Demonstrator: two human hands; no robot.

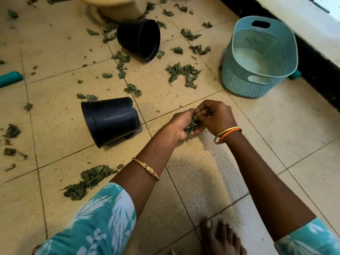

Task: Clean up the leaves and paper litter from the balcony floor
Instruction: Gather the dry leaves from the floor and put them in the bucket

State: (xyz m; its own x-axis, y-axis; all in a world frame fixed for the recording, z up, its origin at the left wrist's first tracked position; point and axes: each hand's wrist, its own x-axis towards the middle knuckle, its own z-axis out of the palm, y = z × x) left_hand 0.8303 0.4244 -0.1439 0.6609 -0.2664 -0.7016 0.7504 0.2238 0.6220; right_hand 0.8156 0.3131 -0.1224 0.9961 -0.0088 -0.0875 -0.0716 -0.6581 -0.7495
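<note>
A: Where are your hands?

B: Both meet just below the middle of the view. Your left hand (177, 126) is cupped, fingers curled round a clump of leaves (191, 126). Your right hand (214, 116) sits right against it at 3 o'clock, fingertips pinching into the same clump.

A: And the rest of the litter?

B: Scattered leaves (184, 72) lie on the balcony floor (276, 126) at 12 o'clock from your hands, near the teal basket (257, 57), which stands well apart at 1 o'clock. A bigger leaf heap (88, 181) lies at 8 o'clock, beside your left sleeve (103, 218).

A: Anything else near you?

B: A black pot (110, 120) lies tipped on its side at 9 o'clock; a second black pot (139, 38) lies tipped at 11 o'clock, leaves all around it. Your bare foot (220, 236) shows at 6 o'clock.
</note>
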